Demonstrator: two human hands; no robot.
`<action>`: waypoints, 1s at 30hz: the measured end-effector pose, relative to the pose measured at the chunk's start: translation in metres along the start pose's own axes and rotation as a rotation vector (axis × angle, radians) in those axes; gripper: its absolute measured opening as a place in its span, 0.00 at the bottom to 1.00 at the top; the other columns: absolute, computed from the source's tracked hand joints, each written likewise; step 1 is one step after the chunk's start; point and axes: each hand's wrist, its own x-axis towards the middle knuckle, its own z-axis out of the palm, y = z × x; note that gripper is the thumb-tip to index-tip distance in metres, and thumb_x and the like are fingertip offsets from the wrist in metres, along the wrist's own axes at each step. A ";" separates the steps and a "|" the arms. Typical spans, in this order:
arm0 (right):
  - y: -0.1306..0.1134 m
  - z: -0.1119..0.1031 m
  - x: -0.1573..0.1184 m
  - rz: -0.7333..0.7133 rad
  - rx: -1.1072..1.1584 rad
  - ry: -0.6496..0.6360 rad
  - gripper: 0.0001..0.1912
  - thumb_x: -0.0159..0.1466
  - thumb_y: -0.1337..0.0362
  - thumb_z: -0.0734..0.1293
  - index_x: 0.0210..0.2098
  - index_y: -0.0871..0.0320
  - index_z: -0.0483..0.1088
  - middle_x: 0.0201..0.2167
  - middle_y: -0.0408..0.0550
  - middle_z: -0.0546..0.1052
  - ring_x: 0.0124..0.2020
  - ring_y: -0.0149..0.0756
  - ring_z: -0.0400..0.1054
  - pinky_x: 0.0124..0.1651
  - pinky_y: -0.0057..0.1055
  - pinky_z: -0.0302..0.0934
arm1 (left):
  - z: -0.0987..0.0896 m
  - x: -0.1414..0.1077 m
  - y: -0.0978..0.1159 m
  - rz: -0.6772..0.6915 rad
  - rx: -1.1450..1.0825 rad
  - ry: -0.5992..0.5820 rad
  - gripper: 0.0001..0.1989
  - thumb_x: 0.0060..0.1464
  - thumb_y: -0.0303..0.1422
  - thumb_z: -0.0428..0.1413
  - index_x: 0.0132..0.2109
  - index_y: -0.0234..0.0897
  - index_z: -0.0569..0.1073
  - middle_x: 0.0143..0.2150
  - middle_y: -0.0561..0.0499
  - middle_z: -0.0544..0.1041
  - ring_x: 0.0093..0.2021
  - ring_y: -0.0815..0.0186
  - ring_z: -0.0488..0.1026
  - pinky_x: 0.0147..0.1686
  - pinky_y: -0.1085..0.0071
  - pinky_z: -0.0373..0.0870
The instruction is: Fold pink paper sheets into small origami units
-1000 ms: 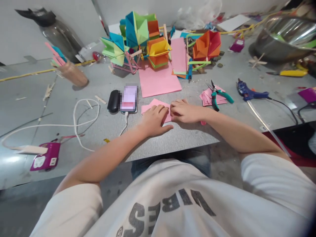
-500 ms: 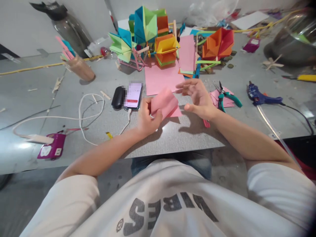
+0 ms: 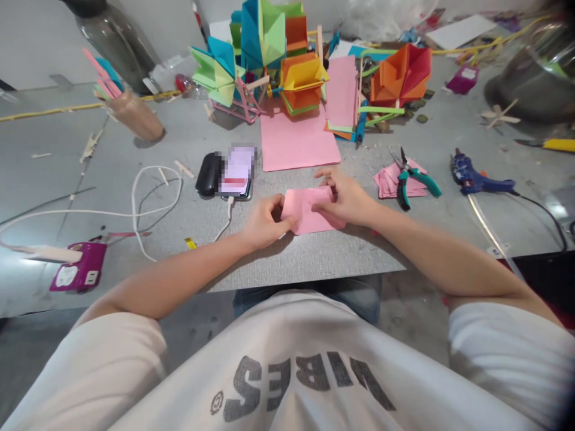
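Between my two hands is a piece of pink paper [image 3: 308, 212], just above the table near its front edge. My left hand [image 3: 267, 222] pinches its left side, thumb on top and fingers behind. At the right side, my right hand [image 3: 345, 197] has closed on the paper, with its thumb across the front face; part of the paper is hidden by the fingers. A larger pink sheet [image 3: 299, 143] lies flat beyond my hands. To the right of them rests a pile of small pink paper pieces [image 3: 386, 182], with teal-handled pliers [image 3: 415, 173] on top.
At left are a phone [image 3: 238, 170], a black case [image 3: 209, 175] and a white cable [image 3: 135, 203]. Folded paper shapes [image 3: 265, 36] stand at the back, near a cup of paper strips [image 3: 137, 117]. A blue glue gun [image 3: 476, 175] lies at right.
My right hand has moved left and down from open in the air and now grips the paper's right side. The paper has been lowered and turned flatter, with my left hand still on it.
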 end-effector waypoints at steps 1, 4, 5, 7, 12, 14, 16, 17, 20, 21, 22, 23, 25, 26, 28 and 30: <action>0.001 0.001 0.000 -0.030 -0.066 0.004 0.38 0.61 0.47 0.82 0.65 0.48 0.70 0.46 0.48 0.81 0.43 0.50 0.74 0.52 0.51 0.70 | -0.001 -0.001 0.001 0.024 0.076 -0.036 0.13 0.56 0.36 0.70 0.43 0.40 0.77 0.38 0.51 0.83 0.38 0.61 0.80 0.41 0.62 0.76; -0.002 0.002 -0.003 -0.141 -0.342 0.021 0.24 0.65 0.47 0.78 0.55 0.51 0.75 0.57 0.57 0.79 0.58 0.60 0.72 0.64 0.58 0.64 | -0.004 -0.003 0.004 0.082 0.202 -0.148 0.27 0.57 0.32 0.68 0.62 0.41 0.74 0.50 0.46 0.88 0.48 0.55 0.86 0.53 0.54 0.79; -0.003 0.001 -0.003 -0.176 -0.434 0.011 0.18 0.68 0.48 0.77 0.50 0.51 0.77 0.57 0.58 0.79 0.61 0.62 0.70 0.66 0.59 0.61 | -0.005 -0.003 0.005 0.082 0.225 -0.197 0.35 0.57 0.32 0.69 0.69 0.43 0.69 0.52 0.45 0.89 0.51 0.54 0.87 0.58 0.50 0.78; -0.005 0.001 -0.004 -0.236 -0.554 -0.070 0.11 0.75 0.51 0.71 0.44 0.51 0.78 0.51 0.57 0.81 0.58 0.60 0.71 0.64 0.58 0.58 | -0.007 -0.004 0.005 0.077 0.277 -0.268 0.45 0.58 0.31 0.70 0.77 0.45 0.61 0.53 0.45 0.90 0.53 0.52 0.87 0.67 0.41 0.73; -0.007 0.005 -0.006 -0.310 -0.542 -0.338 0.17 0.80 0.51 0.64 0.47 0.53 0.80 0.44 0.56 0.82 0.43 0.50 0.70 0.49 0.46 0.58 | -0.008 -0.002 0.011 0.073 0.335 -0.329 0.42 0.59 0.33 0.69 0.76 0.44 0.63 0.48 0.50 0.89 0.52 0.51 0.87 0.72 0.37 0.62; -0.008 0.005 -0.007 -0.322 -0.543 -0.365 0.19 0.78 0.46 0.67 0.49 0.54 0.80 0.48 0.59 0.83 0.45 0.53 0.72 0.49 0.46 0.58 | -0.008 0.000 0.016 0.078 0.387 -0.353 0.31 0.60 0.36 0.69 0.67 0.42 0.71 0.47 0.51 0.87 0.48 0.53 0.86 0.68 0.41 0.64; -0.010 0.005 -0.008 -0.343 -0.543 -0.384 0.22 0.78 0.44 0.68 0.53 0.54 0.81 0.52 0.61 0.84 0.48 0.55 0.73 0.50 0.47 0.59 | -0.007 0.001 0.019 0.095 0.434 -0.372 0.22 0.61 0.39 0.69 0.59 0.41 0.75 0.48 0.50 0.85 0.46 0.55 0.84 0.65 0.44 0.65; -0.011 0.005 -0.009 -0.345 -0.540 -0.387 0.23 0.78 0.43 0.67 0.56 0.54 0.81 0.54 0.61 0.84 0.49 0.56 0.74 0.51 0.47 0.59 | -0.006 0.002 0.019 0.103 0.444 -0.380 0.20 0.62 0.40 0.69 0.57 0.41 0.76 0.49 0.50 0.85 0.46 0.55 0.83 0.64 0.45 0.64; -0.016 0.008 -0.013 -0.292 -0.536 -0.357 0.31 0.76 0.35 0.68 0.60 0.55 0.80 0.55 0.62 0.84 0.50 0.57 0.74 0.52 0.48 0.59 | -0.005 0.002 0.018 0.116 0.439 -0.379 0.19 0.63 0.41 0.69 0.55 0.41 0.76 0.48 0.50 0.84 0.45 0.56 0.81 0.63 0.46 0.65; -0.018 0.011 -0.015 -0.257 -0.542 -0.335 0.33 0.75 0.33 0.69 0.59 0.55 0.80 0.54 0.61 0.83 0.50 0.58 0.73 0.52 0.49 0.59 | -0.005 0.002 0.017 0.117 0.435 -0.376 0.19 0.63 0.42 0.70 0.55 0.41 0.76 0.46 0.50 0.84 0.45 0.56 0.80 0.62 0.46 0.65; -0.020 0.013 -0.017 -0.220 -0.551 -0.313 0.34 0.73 0.31 0.70 0.57 0.54 0.80 0.52 0.61 0.83 0.50 0.58 0.72 0.53 0.50 0.59 | -0.005 0.002 0.017 0.120 0.430 -0.370 0.19 0.63 0.42 0.70 0.54 0.41 0.76 0.45 0.50 0.83 0.44 0.56 0.79 0.61 0.46 0.66; -0.023 0.016 -0.019 -0.186 -0.561 -0.294 0.34 0.71 0.30 0.71 0.54 0.54 0.80 0.50 0.60 0.82 0.49 0.58 0.72 0.53 0.50 0.58 | -0.006 0.002 0.016 0.125 0.423 -0.366 0.18 0.62 0.42 0.71 0.53 0.41 0.76 0.44 0.51 0.82 0.42 0.57 0.79 0.61 0.47 0.67; -0.028 0.022 -0.023 -0.132 -0.574 -0.268 0.30 0.68 0.31 0.73 0.46 0.53 0.79 0.48 0.58 0.79 0.49 0.58 0.70 0.53 0.51 0.58 | -0.009 0.003 0.015 0.133 0.405 -0.371 0.17 0.62 0.41 0.71 0.51 0.41 0.76 0.41 0.52 0.81 0.40 0.58 0.78 0.59 0.48 0.69; -0.031 0.024 -0.024 -0.111 -0.577 -0.259 0.29 0.68 0.33 0.74 0.43 0.53 0.77 0.47 0.58 0.78 0.49 0.58 0.70 0.53 0.52 0.57 | -0.011 0.004 0.014 0.139 0.397 -0.382 0.17 0.61 0.41 0.71 0.50 0.42 0.76 0.40 0.53 0.80 0.40 0.58 0.78 0.59 0.49 0.70; -0.035 0.029 -0.026 -0.081 -0.576 -0.243 0.25 0.66 0.37 0.75 0.39 0.53 0.75 0.48 0.58 0.77 0.49 0.58 0.68 0.53 0.52 0.56 | -0.018 0.008 0.013 0.160 0.386 -0.422 0.16 0.60 0.41 0.72 0.49 0.43 0.77 0.39 0.53 0.80 0.39 0.59 0.78 0.59 0.49 0.71; -0.037 0.033 -0.027 -0.066 -0.570 -0.217 0.22 0.66 0.40 0.75 0.40 0.53 0.75 0.48 0.58 0.77 0.50 0.58 0.67 0.54 0.53 0.56 | -0.024 0.012 0.012 0.189 0.388 -0.474 0.16 0.60 0.43 0.72 0.49 0.44 0.79 0.38 0.53 0.80 0.41 0.57 0.78 0.59 0.50 0.72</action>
